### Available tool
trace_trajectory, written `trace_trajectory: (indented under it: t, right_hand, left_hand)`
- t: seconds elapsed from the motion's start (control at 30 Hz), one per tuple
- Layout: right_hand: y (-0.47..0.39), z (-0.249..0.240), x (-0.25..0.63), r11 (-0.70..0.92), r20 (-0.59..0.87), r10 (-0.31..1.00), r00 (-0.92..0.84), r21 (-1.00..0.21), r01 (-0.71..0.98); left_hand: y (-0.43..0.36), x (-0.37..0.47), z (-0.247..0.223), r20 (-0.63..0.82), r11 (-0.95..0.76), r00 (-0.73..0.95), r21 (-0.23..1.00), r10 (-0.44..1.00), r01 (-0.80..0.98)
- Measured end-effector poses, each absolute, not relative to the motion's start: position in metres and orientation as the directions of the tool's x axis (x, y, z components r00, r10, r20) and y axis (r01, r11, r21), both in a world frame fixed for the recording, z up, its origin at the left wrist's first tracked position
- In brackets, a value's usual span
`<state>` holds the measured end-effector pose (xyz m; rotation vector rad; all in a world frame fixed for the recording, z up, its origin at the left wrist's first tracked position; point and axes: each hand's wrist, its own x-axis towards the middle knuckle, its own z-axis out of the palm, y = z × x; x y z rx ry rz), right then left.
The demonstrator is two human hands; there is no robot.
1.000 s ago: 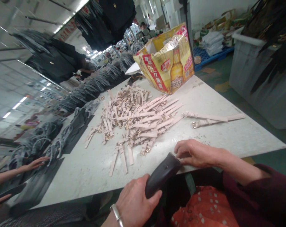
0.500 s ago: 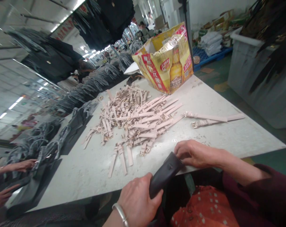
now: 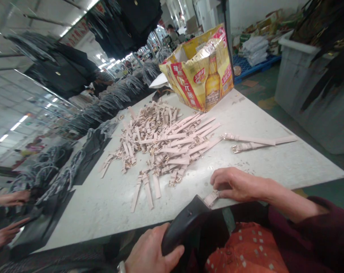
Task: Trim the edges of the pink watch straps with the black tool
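Note:
At the table's front edge, my left hand (image 3: 153, 248) is wrapped round a black, curved handheld tool (image 3: 186, 223) whose kind I cannot make out. The tool's broad end points up and right, close to a pale pink buckle strap (image 3: 211, 198). My right hand (image 3: 237, 184) pinches that strap between thumb and fingers at the table's edge; part of it is hidden by the fingers. Beyond my hands lies a loose pile of pale pink buckle straps (image 3: 174, 140) with gold-coloured buckles. Two more straps (image 3: 254, 143) lie crossed to the right of the pile.
A yellow cardboard box (image 3: 200, 76) stands at the back of the white table (image 3: 103, 212). Dark bags with grey handles (image 3: 58, 178) line the left side, where another person's hands (image 3: 10, 235) are at work. A grey bin (image 3: 299, 91) stands at right.
My left hand has drawn the black tool down and left, away from my right hand. The strap in my right fingers now shows. My right hand has hardly moved.

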<state>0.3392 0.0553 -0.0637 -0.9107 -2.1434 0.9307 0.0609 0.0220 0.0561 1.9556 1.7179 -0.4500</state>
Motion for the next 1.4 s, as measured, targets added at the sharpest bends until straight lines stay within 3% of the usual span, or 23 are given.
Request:
trace_trajectory:
  t: [0.2,0.57,0.97,1.17,1.4]
  right_hand:
    - [0.055,-0.062,0.339,0.499,0.248,0.789,-0.562,-0.793,0.35]
    - [0.055,-0.057,0.337,0.491,0.216,0.791,-0.572,-0.782,0.383]
    - [0.053,-0.053,0.336,0.472,0.183,0.8,-0.572,-0.78,0.411]
    - [0.052,-0.053,0.333,0.489,0.196,0.792,-0.579,-0.771,0.409]
    - [0.055,-0.047,0.345,0.463,0.196,0.831,-0.521,-0.763,0.451]
  left_hand:
    - [0.025,0.061,0.048,-0.569,-0.124,0.174,0.126,0.804,0.984]
    - [0.038,0.086,0.043,-0.509,-0.087,0.198,0.234,0.838,0.968]
    - [0.014,0.063,0.04,-0.507,-0.088,0.161,0.165,0.847,0.982]
    - [0.025,0.082,0.028,-0.407,-0.148,0.245,0.256,0.88,0.955]
    - [0.019,0.073,0.022,-0.371,-0.087,0.167,0.222,0.914,0.971]
